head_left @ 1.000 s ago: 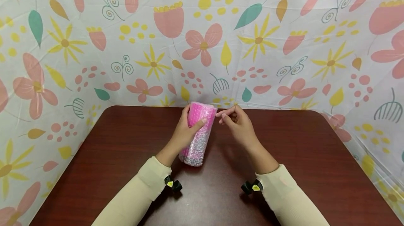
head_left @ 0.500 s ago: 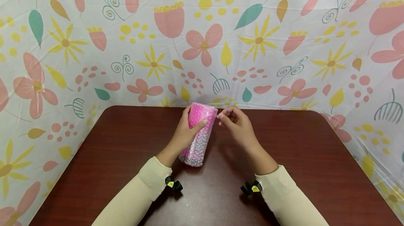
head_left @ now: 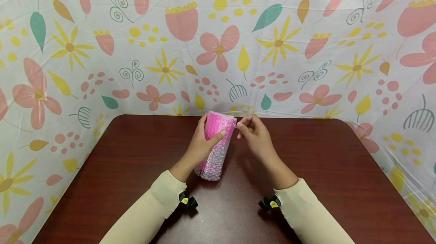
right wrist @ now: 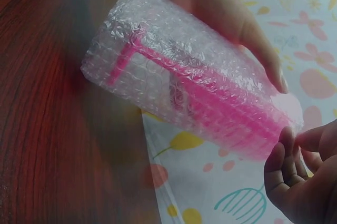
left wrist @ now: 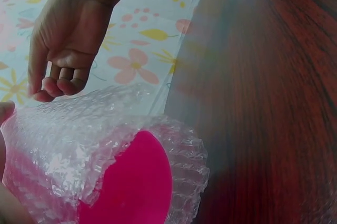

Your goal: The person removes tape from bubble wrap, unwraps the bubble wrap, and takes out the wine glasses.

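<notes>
A roll-shaped package, pink and silvery under clear bubble wrap, leans over the middle of the table. My left hand grips its upper part, thumb across the front and fingers behind. At the top right corner my right hand pinches a small loose edge of the wrap between thumb and index finger, its other fingers curled. In the left wrist view a flat bright pink end shows inside the open end of the wrap. Pink strips show through the wrap in the right wrist view.
The dark reddish-brown table reaches to a white floral cloth hanging behind and at both sides. A small black wrist camera sits on the left cream sleeve, another black camera on the right one.
My right fingers have closed from a pointing pose into a pinch at the package's top corner, and a whitish bit of wrap now stands out there. The package has shifted slightly right.
</notes>
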{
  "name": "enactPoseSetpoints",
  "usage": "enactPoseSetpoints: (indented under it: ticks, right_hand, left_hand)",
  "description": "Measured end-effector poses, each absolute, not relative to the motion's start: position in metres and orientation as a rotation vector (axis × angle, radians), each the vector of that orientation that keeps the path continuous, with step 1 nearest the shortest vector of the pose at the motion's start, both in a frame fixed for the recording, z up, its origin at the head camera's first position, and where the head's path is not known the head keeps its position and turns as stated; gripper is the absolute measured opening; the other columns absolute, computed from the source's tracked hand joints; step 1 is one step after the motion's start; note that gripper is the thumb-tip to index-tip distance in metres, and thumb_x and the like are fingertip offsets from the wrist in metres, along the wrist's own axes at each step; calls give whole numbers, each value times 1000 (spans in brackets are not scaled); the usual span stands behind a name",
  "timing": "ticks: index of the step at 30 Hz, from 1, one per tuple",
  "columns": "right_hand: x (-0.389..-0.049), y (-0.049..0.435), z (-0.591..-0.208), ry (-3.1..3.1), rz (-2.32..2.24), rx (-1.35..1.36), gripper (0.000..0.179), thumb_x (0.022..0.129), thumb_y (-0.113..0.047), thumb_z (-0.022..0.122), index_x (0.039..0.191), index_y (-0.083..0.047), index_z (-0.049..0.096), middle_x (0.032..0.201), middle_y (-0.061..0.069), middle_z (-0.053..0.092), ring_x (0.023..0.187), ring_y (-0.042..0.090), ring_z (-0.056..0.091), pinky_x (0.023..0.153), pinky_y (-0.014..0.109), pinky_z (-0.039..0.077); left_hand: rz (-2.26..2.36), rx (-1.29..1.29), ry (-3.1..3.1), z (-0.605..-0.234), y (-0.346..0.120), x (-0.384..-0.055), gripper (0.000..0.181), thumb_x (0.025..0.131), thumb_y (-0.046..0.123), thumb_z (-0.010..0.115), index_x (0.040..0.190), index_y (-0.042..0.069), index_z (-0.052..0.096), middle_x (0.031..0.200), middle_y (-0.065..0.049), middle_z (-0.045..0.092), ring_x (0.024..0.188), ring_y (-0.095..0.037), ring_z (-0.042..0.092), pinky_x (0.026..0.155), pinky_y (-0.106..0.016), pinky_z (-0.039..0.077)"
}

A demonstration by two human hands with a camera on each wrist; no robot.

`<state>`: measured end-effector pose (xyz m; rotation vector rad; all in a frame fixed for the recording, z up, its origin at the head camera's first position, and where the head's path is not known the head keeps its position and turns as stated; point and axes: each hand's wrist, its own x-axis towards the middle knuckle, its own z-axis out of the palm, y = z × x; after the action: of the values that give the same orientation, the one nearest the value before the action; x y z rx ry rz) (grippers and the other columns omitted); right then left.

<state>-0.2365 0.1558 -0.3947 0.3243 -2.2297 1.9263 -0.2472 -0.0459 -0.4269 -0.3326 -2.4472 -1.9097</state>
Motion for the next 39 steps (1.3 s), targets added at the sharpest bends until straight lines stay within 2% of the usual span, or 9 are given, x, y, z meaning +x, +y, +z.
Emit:
enactPoseSetpoints:
  ticks: [3,6,9,14,21,25,31,35,39]
  right_hand:
    - [-236,156,-394,-2253,1908,333,26,102,-17,61,115,4,54,95,16,60,69,22,63,68,23,55]
    - [-236,157,-394,-2292,1865,326,24,101,-18,62,113,2,60,93,13,61,71,23,64,69,23,56]
    - [-236,157,-394,-2330,1839,317,22,101,-19,63,110,0,65,92,12,63,77,26,66,72,22,57]
    - [-235,158,-393,-2347,1851,358,24,101,-19,62,112,2,67,100,21,66,86,28,68,77,22,59]
    - [-235,159,-391,-2403,1789,359,23,97,-22,70,107,-1,69,96,18,69,88,36,68,77,33,61]
    - [-236,160,-391,-2397,1758,365,22,97,-20,69,104,1,71,95,26,69,87,38,68,76,29,60]
    - [-235,161,-390,-2380,1771,395,21,99,-19,67,106,0,71,98,25,72,83,29,71,74,24,59]
    - [-235,161,-391,-2357,1798,429,20,100,-14,64,114,0,67,99,23,74,78,20,72,76,27,61]
    - [-234,161,-392,-2308,1815,497,20,101,-8,61,119,1,59,98,25,73,80,25,72,76,27,61]
  left_hand:
    - [-1904,-335,-2447,-428,-46,-248,92,88,51,73,159,33,18,158,-1,34,131,-27,51,105,-50,49]
    - [-1908,-339,-2443,-428,-46,-248,91,88,51,73,159,34,19,158,-2,35,130,-28,51,104,-50,50]
    - [-1911,-341,-2441,-429,-46,-248,91,88,51,73,159,33,19,158,-1,34,131,-28,51,105,-51,49]
    - [-1882,-324,-2449,-427,-46,-247,94,88,53,73,160,27,18,160,-1,32,134,-28,48,109,-53,46]
    - [-1844,-336,-2444,-426,-45,-245,97,87,53,74,161,25,18,161,-2,30,137,-27,46,111,-52,45]
    - [-1810,-332,-2458,-425,-44,-245,97,86,54,74,160,27,19,161,-3,30,137,-28,45,111,-52,44]
    - [-1747,-282,-2490,-424,-45,-244,94,86,53,73,159,31,20,159,-7,32,137,-31,45,110,-55,44]
    - [-1711,-264,-2497,-423,-45,-243,93,86,54,74,159,32,21,156,-8,35,136,-31,47,110,-55,44]
    - [-1699,-257,-2500,-422,-44,-241,94,85,55,74,159,31,21,155,-9,36,134,-32,47,109,-55,44]
